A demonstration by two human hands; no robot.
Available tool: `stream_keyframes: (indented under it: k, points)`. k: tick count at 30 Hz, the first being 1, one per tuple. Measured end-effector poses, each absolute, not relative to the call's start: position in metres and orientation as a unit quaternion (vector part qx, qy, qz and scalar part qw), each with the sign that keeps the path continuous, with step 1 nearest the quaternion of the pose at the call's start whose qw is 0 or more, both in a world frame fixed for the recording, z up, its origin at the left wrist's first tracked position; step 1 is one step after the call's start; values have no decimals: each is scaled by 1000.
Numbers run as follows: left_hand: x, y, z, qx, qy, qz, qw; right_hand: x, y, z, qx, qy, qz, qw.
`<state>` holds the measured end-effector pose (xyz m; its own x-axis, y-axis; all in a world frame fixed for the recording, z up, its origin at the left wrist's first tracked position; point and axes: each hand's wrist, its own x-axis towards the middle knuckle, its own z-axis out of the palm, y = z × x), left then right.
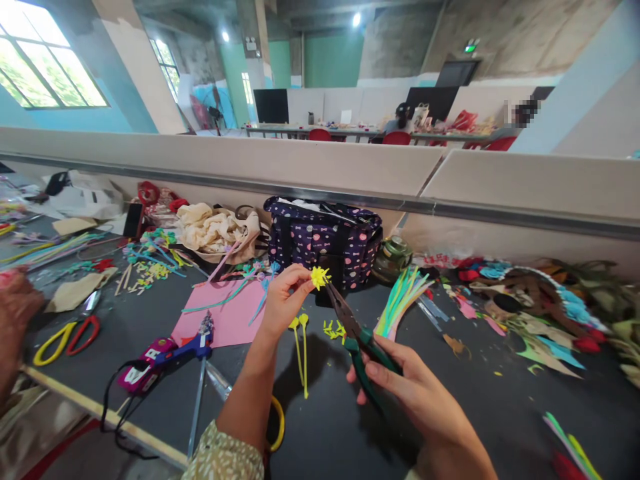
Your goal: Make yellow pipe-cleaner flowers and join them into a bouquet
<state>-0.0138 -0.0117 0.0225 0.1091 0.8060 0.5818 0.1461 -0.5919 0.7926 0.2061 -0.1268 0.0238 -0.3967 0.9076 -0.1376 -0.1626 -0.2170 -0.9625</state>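
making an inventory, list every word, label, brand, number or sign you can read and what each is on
None can be read for certain.
Lit green sign high in the background: too small.
Red characters right of the green rounded jar: too blurred.
White marks on the magenta plastic case: too blurred.
Green-handled metal pliers: no lettering visible.

Pliers: dull metal nose; dark-green handles, smooth, plastic-looking. Yellow flower: fuzzy, matt, chenille-like. Bench: dark, matt top; pale wood-like front edge. Pink sheet: matt, paper or card, cannot tell which. Scissors: shiny metal blades, smooth plastic-looking handles. Bag: printed cloth. Cream bundle: crumpled matt cloth.
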Motion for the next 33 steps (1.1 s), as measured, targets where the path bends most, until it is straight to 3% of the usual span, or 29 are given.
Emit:
stream_keyframes:
  k: [12, 27, 33]
  points:
    - [-17, -10, 22, 703, 322, 572, 275, 208, -126, 22, -389, -496, 680, 374]
    - [-15, -10, 19, 683, 346, 597, 239, 202, -127, 17, -428, -499, 641, 396]
    - [-12, -11, 21, 665, 348, 609, 257, 201, -126, 23, -387, -458, 680, 422]
